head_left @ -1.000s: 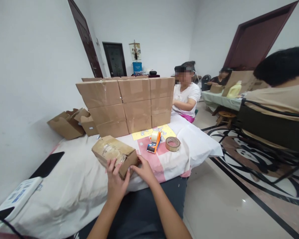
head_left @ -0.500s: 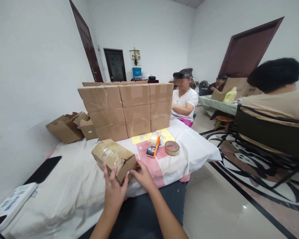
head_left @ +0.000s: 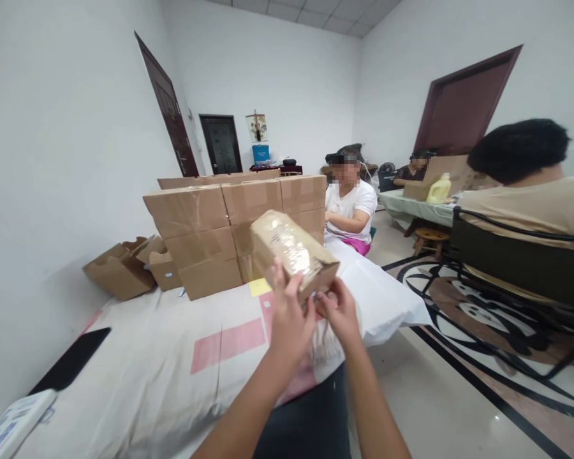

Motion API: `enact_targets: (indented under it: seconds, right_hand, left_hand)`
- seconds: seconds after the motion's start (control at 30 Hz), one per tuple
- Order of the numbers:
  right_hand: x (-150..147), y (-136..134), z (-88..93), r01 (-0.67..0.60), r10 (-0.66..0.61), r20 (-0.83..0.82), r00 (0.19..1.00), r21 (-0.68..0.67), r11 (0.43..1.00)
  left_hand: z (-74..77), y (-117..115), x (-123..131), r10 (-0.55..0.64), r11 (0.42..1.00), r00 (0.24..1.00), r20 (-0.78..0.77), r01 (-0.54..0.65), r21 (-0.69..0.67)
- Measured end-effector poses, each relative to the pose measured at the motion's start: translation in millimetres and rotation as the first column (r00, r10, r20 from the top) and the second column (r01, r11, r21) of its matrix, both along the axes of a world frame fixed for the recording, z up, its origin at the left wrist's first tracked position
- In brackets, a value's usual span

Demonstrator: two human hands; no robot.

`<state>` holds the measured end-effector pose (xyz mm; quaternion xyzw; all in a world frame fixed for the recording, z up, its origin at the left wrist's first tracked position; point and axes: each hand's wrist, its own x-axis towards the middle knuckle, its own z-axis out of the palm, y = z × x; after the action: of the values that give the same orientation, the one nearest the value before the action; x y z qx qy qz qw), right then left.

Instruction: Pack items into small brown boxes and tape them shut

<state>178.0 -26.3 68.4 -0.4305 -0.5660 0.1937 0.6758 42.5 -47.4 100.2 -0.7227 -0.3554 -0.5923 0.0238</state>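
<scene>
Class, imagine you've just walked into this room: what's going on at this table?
A person's left hand and right hand hold a taped cardboard box tilted above the cloth-covered table. Behind it stands a stack of boxes, with open boxes to the left. A co-worker in a white shirt sits beyond the table's far right side.

I can pass my left hand [head_left: 289, 319] over the cloth [head_left: 143, 363] in front of the box stack [head_left: 191, 213]; the stack bars going straight ahead, open cartons [head_left: 119, 274] block its left, a seated person [head_left: 351, 207] its right.
</scene>
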Motion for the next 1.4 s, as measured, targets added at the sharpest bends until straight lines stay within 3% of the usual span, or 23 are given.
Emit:
enact_targets:
  seconds: [0.1, 0.17, 0.27, 0.37, 0.47, 0.57, 0.67, 0.77, 0.83, 0.9, 0.93, 1.03, 1.13, 1.23, 1.3, 1.37, 1.4]
  right_hand:
    - [65.8, 23.3, 8.6, 0.117, -0.115, -0.054, 0.992, 0.035, 0.992]
    - [110.1, 41.7, 0.6, 0.22, -0.217, -0.072, 0.973, 0.03, 0.975]
    - [166.7, 72.9, -29.5, 0.37, -0.372, -0.045, 0.927, -0.037, 0.928]
    - [200.5, 107.0, -69.0, 0.449, -0.447, 0.045, 0.893, -0.138, 0.883]
    - [212.5, 141.0, -99.0, 0.45, -0.431, 0.131, 0.893, -0.242, 0.859]
    - [215.4, 171.6, -107.8, 0.447, -0.415, 0.168, 0.894, -0.329, 0.832]
    - [217.1, 194.3, -101.9, 0.427, -0.389, 0.176, 0.904, -0.376, 0.822]
    - [213.4, 198.7, -95.3, 0.367, -0.324, 0.173, 0.93, -0.396, 0.842]
    - [204.1, 185.3, -91.6, 0.394, -0.368, 0.145, 0.918, -0.424, 0.815]
    - [188.4, 159.3, -85.8, 0.499, -0.502, 0.134, 0.854, -0.48, 0.721]
    - [177.7, 143.7, -81.2, 0.521, -0.518, 0.149, 0.842, -0.472, 0.712]
    - [131.8, 102.5, -59.2, 0.566, -0.523, 0.22, 0.823, -0.395, 0.724]
    - [62.5, 93.8, -30.8, 0.531, -0.441, 0.326, 0.836, -0.282, 0.799]
    - [-31.9, 120.6, -8.9, 0.335, -0.22, 0.416, 0.882, -0.225, 0.915]
    - [-107.9, 145.4, -2.2, 0.094, -0.002, 0.476, 0.88, -0.169, 0.981]
    - [-190.2, 165.8, -3.2, -0.142, 0.197, 0.508, 0.839, -0.147, 0.979]
    - [-231.6, 173.4, -6.8, -0.28, 0.311, 0.501, 0.807, -0.139, 0.95]
  left_hand:
    - [18.0, 39.4, 59.8, -0.191, 0.982, 0.978, -0.081, 0.189, -0.022]
    - [19.5, 69.5, 98.6, -0.314, 0.947, 0.942, -0.118, 0.302, -0.11]
    - [4.6, 116.6, 150.8, -0.415, 0.89, 0.897, -0.152, 0.365, -0.273]
    - [-23.0, 158.9, 188.4, -0.384, 0.837, 0.885, -0.263, 0.213, -0.505]
    - [-48.0, 190.7, 207.4, -0.346, 0.79, 0.881, -0.323, 0.089, -0.607]
    - [-60.4, 211.3, 214.1, -0.302, 0.776, 0.89, -0.341, 0.021, -0.631]
    - [-60.6, 222.3, 214.8, -0.26, 0.765, 0.906, -0.335, -0.018, -0.643]
    - [-52.3, 223.1, 201.3, -0.241, 0.779, 0.918, -0.315, -0.011, -0.628]
    - [-43.3, 216.7, 175.3, -0.227, 0.842, 0.93, -0.289, 0.039, -0.538]
    - [-33.0, 204.7, 131.8, -0.204, 0.932, 0.947, -0.248, 0.11, -0.345]
    - [-28.1, 197.1, 103.6, -0.195, 0.96, 0.953, -0.23, 0.137, -0.244]
    - [-18.0, 174.2, 0.2, -0.16, 0.987, 0.956, -0.245, 0.154, -0.041]
    - [-20.2, 162.6, -115.4, -0.053, 0.998, 0.983, -0.173, 0.05, -0.026]
    - [-38.0, 168.4, -226.4, 0.115, 0.988, 0.991, -0.073, -0.122, -0.093]
    - [-56.2, 180.0, -294.6, 0.276, 0.947, 0.955, 0.108, -0.251, -0.2]
    - [-76.3, 194.9, -357.6, 0.47, 0.868, 0.834, 0.289, -0.377, -0.323]
    - [-86.1, 203.0, -386.8, 0.542, 0.829, 0.772, 0.331, -0.426, -0.363]
